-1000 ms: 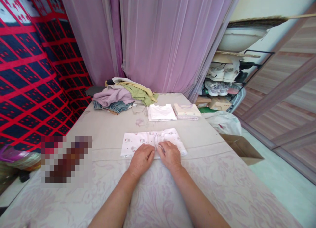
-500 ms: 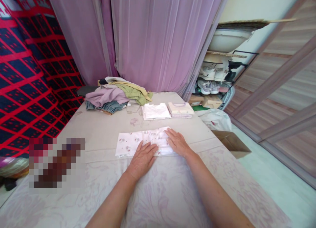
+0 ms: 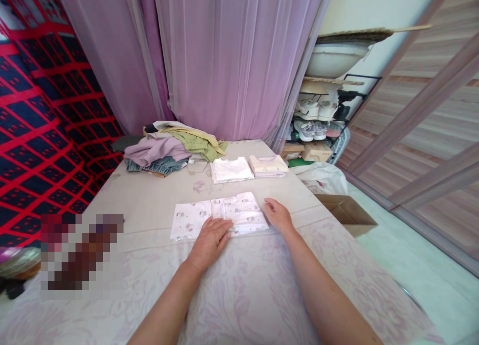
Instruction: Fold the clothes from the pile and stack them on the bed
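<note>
A pale pink printed garment [image 3: 192, 216], folded into a long flat strip, lies crosswise on the bed [image 3: 239, 285]. My left hand [image 3: 212, 236] rests flat on its near edge around the middle, fingers stretched out. Just off the garment's right end is my right hand [image 3: 279, 215], its fingers loosely curved and holding nothing. Farther back lie a folded white garment [image 3: 232, 169] and, beside it, a folded cream garment [image 3: 268, 165] with a lilac neckline.
A loose heap of clothes [image 3: 164, 148] sits at the far left of the bed. Purple curtains [image 3: 232, 61] hang behind. To the right stand a shoe rack [image 3: 318, 110], a plastic bag [image 3: 324, 178] and an open cardboard box [image 3: 344, 213] on the floor.
My right hand has come off the garment and moved to the right of its end. My left hand stays on the garment. The view has shifted slightly.
</note>
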A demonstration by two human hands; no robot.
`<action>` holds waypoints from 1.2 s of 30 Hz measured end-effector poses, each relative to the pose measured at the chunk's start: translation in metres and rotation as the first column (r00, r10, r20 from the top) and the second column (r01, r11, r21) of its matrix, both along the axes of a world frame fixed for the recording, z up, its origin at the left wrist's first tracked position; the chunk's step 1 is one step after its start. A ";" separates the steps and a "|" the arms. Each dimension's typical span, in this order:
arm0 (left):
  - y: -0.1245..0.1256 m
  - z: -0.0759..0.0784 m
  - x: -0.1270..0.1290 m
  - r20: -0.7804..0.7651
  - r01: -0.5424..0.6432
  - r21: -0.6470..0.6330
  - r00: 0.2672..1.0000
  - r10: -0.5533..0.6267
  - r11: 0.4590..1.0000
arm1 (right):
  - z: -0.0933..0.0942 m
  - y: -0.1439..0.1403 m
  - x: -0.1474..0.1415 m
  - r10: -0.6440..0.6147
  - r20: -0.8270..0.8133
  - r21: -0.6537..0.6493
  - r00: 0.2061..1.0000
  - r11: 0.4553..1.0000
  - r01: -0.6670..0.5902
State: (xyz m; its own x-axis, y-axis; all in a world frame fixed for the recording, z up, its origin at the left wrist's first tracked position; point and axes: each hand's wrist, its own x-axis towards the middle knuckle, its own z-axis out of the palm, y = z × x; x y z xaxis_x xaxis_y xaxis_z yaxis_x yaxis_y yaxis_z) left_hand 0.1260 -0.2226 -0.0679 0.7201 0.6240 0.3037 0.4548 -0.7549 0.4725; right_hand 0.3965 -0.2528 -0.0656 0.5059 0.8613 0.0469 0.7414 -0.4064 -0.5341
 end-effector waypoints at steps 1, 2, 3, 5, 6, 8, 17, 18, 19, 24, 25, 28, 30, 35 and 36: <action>0.000 0.001 0.001 0.006 0.000 0.003 1.000 0.000 1.000 | 0.002 0.003 -0.002 -0.004 0.017 -0.029 1.000 1.000 0.005; 0.001 0.003 0.003 0.012 0.005 0.007 1.000 -0.005 1.000 | 0.005 0.008 -0.004 -0.001 0.022 -0.047 1.000 0.999 0.002; 0.001 0.004 0.004 0.015 0.016 0.009 1.000 -0.016 1.000 | 0.007 0.013 -0.007 0.006 0.023 -0.061 1.000 0.998 -0.004; 0.004 0.008 0.004 0.015 0.041 0.012 0.999 -0.041 0.999 | 0.013 0.023 -0.011 0.016 0.030 -0.102 0.999 0.995 -0.013; 0.007 0.010 0.003 0.012 0.036 0.018 0.999 -0.036 0.999 | 0.016 0.027 -0.012 0.020 0.032 -0.127 0.999 0.992 -0.016; 0.014 0.016 -0.006 -0.004 -0.071 0.046 0.997 0.071 0.996 | 0.021 0.032 -0.013 0.031 0.029 -0.176 0.999 0.984 -0.025; 0.048 0.048 -0.083 -0.461 -0.770 -0.021 0.574 0.677 0.638 | 0.030 0.007 -0.049 0.246 0.229 0.168 0.942 0.943 -0.287; 0.051 0.049 -0.086 -0.502 -0.784 -0.077 0.564 0.656 0.616 | 0.029 0.004 -0.060 0.358 0.257 0.192 0.897 0.891 -0.411; 0.054 0.050 -0.088 -0.528 -0.792 -0.118 0.562 0.637 0.600 | 0.027 0.001 -0.071 0.468 0.276 0.176 0.839 0.834 -0.523; 0.063 0.048 -0.091 -0.523 -0.787 -0.227 0.595 0.610 0.573 | 0.014 -0.007 -0.103 0.664 0.202 -0.017 0.720 0.737 -0.675; 0.063 0.049 -0.091 -0.487 -0.778 -0.271 0.619 0.617 0.567 | 0.012 -0.007 -0.103 0.662 0.188 -0.007 0.726 0.740 -0.673; 0.059 0.055 -0.085 -0.274 -0.685 -0.509 0.703 0.656 0.522 | 0.013 -0.002 -0.097 0.628 0.128 0.137 0.768 0.755 -0.641; 0.055 0.065 -0.074 -0.111 -0.559 -0.665 0.730 0.674 0.496 | 0.018 0.005 -0.094 0.583 -0.009 0.264 0.812 0.785 -0.560; 0.048 0.095 -0.024 0.064 -0.417 -0.680 0.786 0.615 0.603 | 0.055 0.025 -0.100 0.401 -0.698 0.265 0.593 0.914 -0.307; 0.048 0.099 -0.012 0.059 -0.417 -0.651 0.805 0.590 0.635 | 0.065 0.029 -0.101 0.363 -0.778 0.249 0.513 0.928 -0.278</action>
